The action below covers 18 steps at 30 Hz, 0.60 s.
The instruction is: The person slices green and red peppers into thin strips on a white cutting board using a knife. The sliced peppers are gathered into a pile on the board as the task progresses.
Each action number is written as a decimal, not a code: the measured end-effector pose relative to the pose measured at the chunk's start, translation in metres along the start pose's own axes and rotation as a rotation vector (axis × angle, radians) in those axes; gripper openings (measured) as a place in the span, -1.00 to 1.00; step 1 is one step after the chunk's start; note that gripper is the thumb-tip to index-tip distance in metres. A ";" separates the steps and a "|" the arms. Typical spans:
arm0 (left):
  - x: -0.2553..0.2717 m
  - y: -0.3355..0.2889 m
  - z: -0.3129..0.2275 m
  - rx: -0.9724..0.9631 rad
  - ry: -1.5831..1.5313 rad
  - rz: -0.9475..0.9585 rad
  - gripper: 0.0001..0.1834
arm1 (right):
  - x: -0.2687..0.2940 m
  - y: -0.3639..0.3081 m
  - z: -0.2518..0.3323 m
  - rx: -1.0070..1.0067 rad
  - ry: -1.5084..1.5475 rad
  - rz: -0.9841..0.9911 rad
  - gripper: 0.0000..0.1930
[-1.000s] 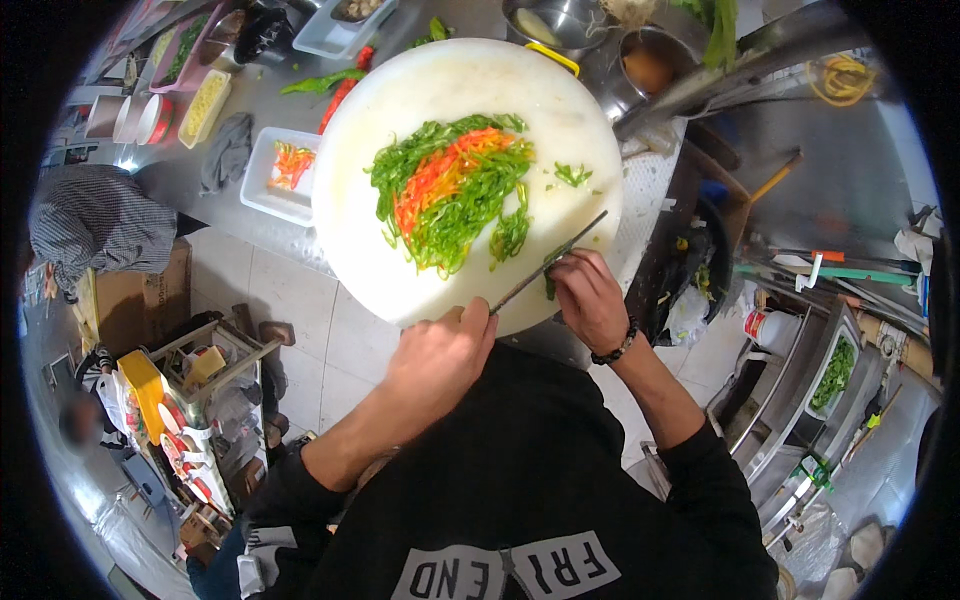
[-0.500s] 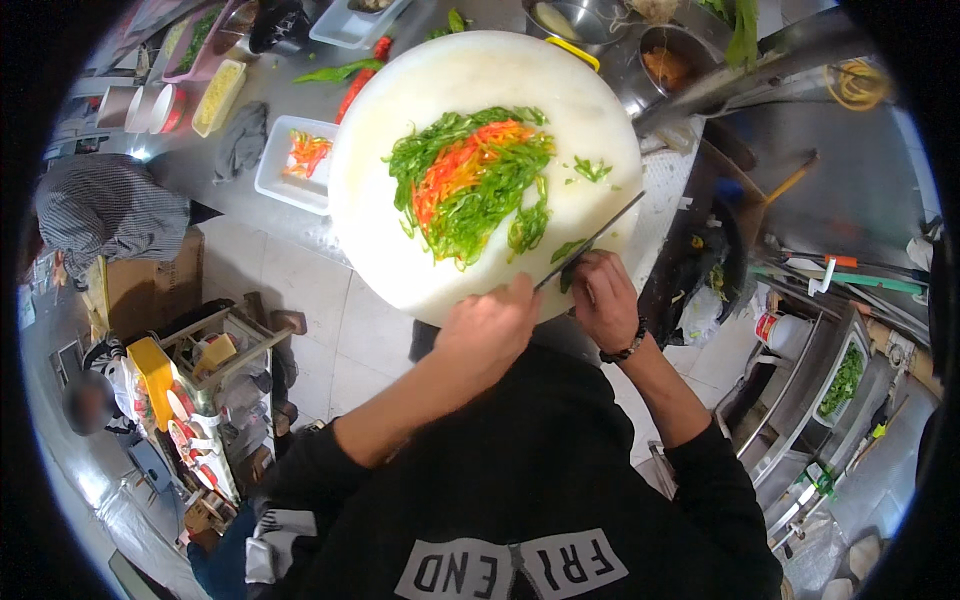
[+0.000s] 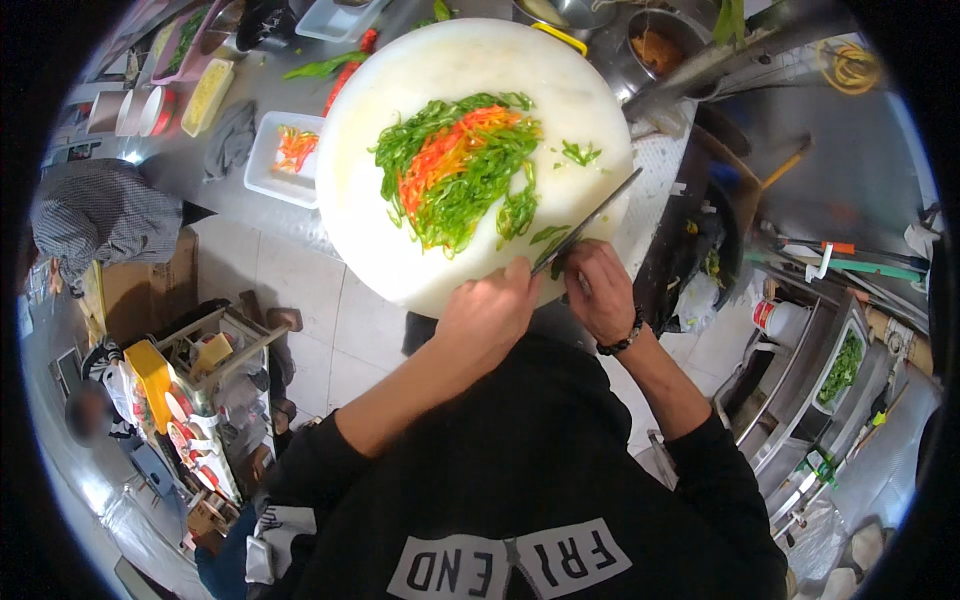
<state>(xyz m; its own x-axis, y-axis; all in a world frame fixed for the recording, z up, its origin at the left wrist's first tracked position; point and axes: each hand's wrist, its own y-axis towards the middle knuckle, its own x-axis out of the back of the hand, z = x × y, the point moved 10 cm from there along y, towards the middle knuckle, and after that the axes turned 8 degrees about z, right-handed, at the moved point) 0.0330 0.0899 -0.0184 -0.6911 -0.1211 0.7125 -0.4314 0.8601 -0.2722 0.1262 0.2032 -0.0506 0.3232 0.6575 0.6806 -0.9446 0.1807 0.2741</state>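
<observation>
My left hand (image 3: 487,310) is closed round the handle of a kitchen knife (image 3: 592,218) whose long blade slants up to the right over a round white cutting board (image 3: 450,58). Close by the blade, the curled fingers of my right hand (image 3: 602,290) press on a dark green pepper piece (image 3: 557,267), mostly hidden under them. A flat green slice (image 3: 549,234) lies on the blade's other side. Farther up the board is a heap of shredded green pepper (image 3: 465,207) with orange-red pepper strips (image 3: 440,155) in its middle. Some loose green shreds (image 3: 580,153) lie right of it.
Left of the board stands a white tray (image 3: 262,170) with a few orange strips. Beyond it are a grey cloth (image 3: 232,138) and a yellow container (image 3: 208,97). Metal bowls (image 3: 665,50) sit at the back right. Another person (image 3: 110,215) bends over at the far left.
The board and its contents sit slightly higher and farther left in view. Both hands stay at the board's near edge, the knife still beside the right fingers.
</observation>
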 end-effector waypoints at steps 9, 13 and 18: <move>0.013 -0.020 -0.002 -0.029 0.021 0.028 -0.76 | 0.000 -0.008 -0.001 0.038 -0.015 -0.060 -0.67; -0.013 -0.006 0.003 0.033 0.008 -0.034 -0.77 | 0.002 -0.008 0.000 0.005 0.003 -0.059 -0.66; 0.010 0.002 0.005 0.005 -0.014 0.053 -0.79 | 0.007 -0.009 -0.003 0.028 0.001 -0.008 -0.66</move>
<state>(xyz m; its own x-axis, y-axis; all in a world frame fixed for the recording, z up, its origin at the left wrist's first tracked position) 0.0222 0.0876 -0.0151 -0.7208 -0.0824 0.6882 -0.3972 0.8628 -0.3127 0.1373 0.2082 -0.0504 0.3312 0.6565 0.6777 -0.9399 0.1660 0.2985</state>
